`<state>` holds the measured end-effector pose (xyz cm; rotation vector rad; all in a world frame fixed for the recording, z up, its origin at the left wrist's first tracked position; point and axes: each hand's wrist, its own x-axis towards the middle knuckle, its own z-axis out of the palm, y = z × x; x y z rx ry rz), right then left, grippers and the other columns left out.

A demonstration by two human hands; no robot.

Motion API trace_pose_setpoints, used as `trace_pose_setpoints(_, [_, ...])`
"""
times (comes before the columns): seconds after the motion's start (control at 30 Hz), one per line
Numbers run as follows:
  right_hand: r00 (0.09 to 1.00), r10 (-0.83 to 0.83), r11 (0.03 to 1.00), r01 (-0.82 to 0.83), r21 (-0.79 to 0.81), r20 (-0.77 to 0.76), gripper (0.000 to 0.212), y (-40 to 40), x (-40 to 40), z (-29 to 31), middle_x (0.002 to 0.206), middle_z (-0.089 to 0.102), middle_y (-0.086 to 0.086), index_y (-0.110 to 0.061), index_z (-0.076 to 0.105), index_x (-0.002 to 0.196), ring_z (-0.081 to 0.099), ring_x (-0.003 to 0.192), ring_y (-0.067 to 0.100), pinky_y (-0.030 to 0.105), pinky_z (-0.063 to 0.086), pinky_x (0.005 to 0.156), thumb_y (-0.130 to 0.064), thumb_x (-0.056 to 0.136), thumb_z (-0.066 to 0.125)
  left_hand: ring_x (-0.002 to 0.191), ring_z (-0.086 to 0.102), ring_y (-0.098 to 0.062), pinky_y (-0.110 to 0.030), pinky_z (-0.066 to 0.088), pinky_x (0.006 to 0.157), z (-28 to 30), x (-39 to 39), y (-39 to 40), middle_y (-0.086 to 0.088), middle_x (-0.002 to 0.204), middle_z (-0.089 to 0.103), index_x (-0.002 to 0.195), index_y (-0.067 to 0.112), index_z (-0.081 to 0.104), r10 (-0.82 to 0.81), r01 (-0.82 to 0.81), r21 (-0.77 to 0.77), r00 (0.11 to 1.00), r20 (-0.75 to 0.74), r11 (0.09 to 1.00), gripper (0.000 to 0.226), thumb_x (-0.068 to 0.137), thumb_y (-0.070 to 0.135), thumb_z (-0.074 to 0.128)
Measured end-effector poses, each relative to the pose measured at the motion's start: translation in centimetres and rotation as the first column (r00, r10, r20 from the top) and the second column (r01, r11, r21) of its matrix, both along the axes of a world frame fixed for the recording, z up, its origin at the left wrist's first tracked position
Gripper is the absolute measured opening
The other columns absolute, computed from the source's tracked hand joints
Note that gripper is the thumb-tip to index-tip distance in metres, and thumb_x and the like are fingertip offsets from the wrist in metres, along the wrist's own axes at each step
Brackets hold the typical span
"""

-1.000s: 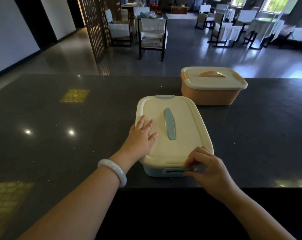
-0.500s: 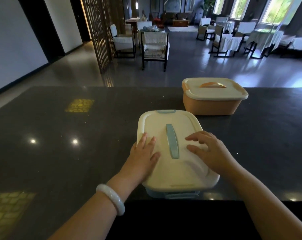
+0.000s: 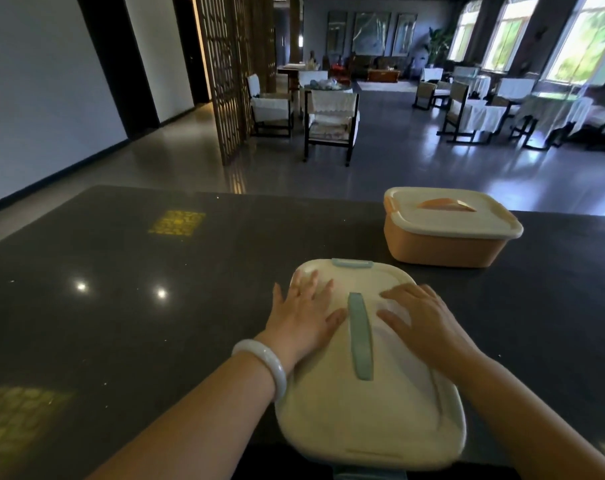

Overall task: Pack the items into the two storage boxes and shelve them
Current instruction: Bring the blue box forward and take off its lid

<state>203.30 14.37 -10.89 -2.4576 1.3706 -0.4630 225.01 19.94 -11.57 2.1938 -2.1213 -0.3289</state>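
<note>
Both hands, left [image 3: 302, 320] and right [image 3: 429, 320], lay flat on the blue box's lid [image 3: 370, 403]; both boxes, including the orange box [image 3: 446, 244], stood lidded on the worktop [image 3: 155, 306], apparently packed but unshelved.

Both forearms reach in from the bottom edge, the left from about 7 o'clock, the right from about 5 o'clock. The left hand [image 3: 302, 320] lies palm down, fingers straight and spread, pointing to 12 o'clock. The right hand [image 3: 429, 323] lies palm down too, fingers slightly bent, pointing toward 10 o'clock.
</note>
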Motion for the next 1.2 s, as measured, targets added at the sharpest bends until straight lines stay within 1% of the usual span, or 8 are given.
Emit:
trace_pose_setpoints(0.2, [0.995,0.031,0.998,-0.024,0.066,-0.098,0.055,-7.5,4.7,0.3,0.148,0.039,-0.003,-0.030,0.038,0.143,0.030,0.137,0.020,0.041,0.025,0.111,-0.046,0.093,0.052,0.144,-0.027,-0.018,-0.053,0.011,0.118,-1.6,-0.1,0.1,0.008,0.160,-0.022,0.152,0.035,-0.010,0.013,-0.013,0.005,0.999,-0.049,1.000,0.067,0.095,0.066,0.010])
trace_pose_setpoints(0.3, [1.000,0.010,0.970,-0.003,0.244,-0.027,0.040,-9.7,6.2,-0.1,0.130,0.056,-0.003,-0.032,0.053,0.130,0.053,0.113,0.016,0.033,0.043,0.092,-0.047,0.093,0.052,0.145,-0.025,-0.016,-0.050,0.015,0.116,-1.5,-0.2,0.2,0.010,0.161,-0.018,0.154,0.036,-0.004,0.036,-0.037,-0.026,0.998,-0.044,0.999,0.066,0.096,0.064,0.013])
trace_pose_setpoints(0.4, [0.998,-0.036,0.976,0.023,0.218,0.054,0.023,-10.4,6.4,-0.8,0.104,0.066,-0.009,-0.040,0.064,0.106,0.056,0.084,0.004,0.024,0.039,0.061,-0.052,0.092,0.049,0.145,-0.025,-0.015,-0.049,0.017,0.116,-1.6,-0.2,0.2,0.011,0.161,-0.017,0.154,0.036,-0.002,0.032,-0.035,-0.041,0.998,-0.052,0.999,0.067,0.095,0.065,0.012])
trace_pose_setpoints(0.6, [0.991,-0.090,0.970,0.064,0.233,0.100,0.031,-10.9,6.4,-1.5,0.097,0.059,-0.014,-0.041,0.069,0.105,0.053,0.086,0.011,0.032,0.038,0.069,-0.055,0.093,0.044,0.145,-0.025,-0.015,-0.049,0.024,0.115,-2.5,0.0,-0.2,0.013,0.161,-0.016,0.153,0.038,-0.003,0.035,-0.038,-0.080,0.999,-0.030,0.996,0.071,0.090,0.070,0.006])
trace_pose_setpoints(0.77, [0.981,-0.185,0.967,0.193,0.167,-0.061,0.051,-11.5,7.6,-1.2,0.082,0.061,-0.006,-0.030,0.068,0.086,0.052,0.071,0.010,0.031,0.032,0.059,-0.062,0.095,0.029,0.144,-0.027,-0.013,-0.051,0.025,0.114,-3.1,0.2,-0.4,0.014,0.160,-0.017,0.152,0.040,-0.003,0.043,-0.046,-0.098,0.998,-0.037,0.994,0.073,0.087,0.073,0.002])
trace_pose_setpoints(0.9, [0.962,-0.006,0.991,0.042,0.125,-0.272,0.040,-11.5,7.3,-1.1,0.131,0.055,0.001,-0.037,0.042,0.138,0.052,0.116,0.024,0.043,0.041,0.091,-0.045,0.100,0.036,0.144,-0.026,-0.014,-0.051,0.024,0.114,-3.1,0.2,-0.4,0.015,0.160,-0.017,0.152,0.040,-0.004,0.031,-0.036,-0.091,0.998,-0.057,0.995,0.072,0.088,0.074,0.004])
trace_pose_setpoints(1.03, [0.994,-0.103,0.969,0.105,0.225,-0.022,0.065,-10.4,6.0,-0.2,0.156,0.025,0.002,-0.029,0.021,0.150,0.021,0.143,0.026,0.050,0.019,0.113,-0.058,0.095,0.038,0.144,-0.027,-0.012,-0.051,0.023,0.113,-2.9,0.2,-0.6,0.015,0.160,-0.019,0.152,0.041,-0.004,0.026,-0.031,-0.069,0.998,-0.061,0.997,0.071,0.090,0.073,0.008])
trace_pose_setpoints(1.2, [0.967,-0.233,0.957,0.208,0.202,0.107,0.072,-4.6,0.2,-1.7,0.156,0.023,0.000,-0.025,0.022,0.150,0.018,0.143,0.022,0.046,0.021,0.113,-0.057,0.091,0.047,0.146,-0.022,-0.016,-0.050,0.019,0.117,-2.6,0.1,-0.8,0.009,0.162,-0.014,0.154,0.037,0.000,0.016,-0.018,-0.074,0.999,-0.036,0.997,0.073,0.090,0.072,0.008])
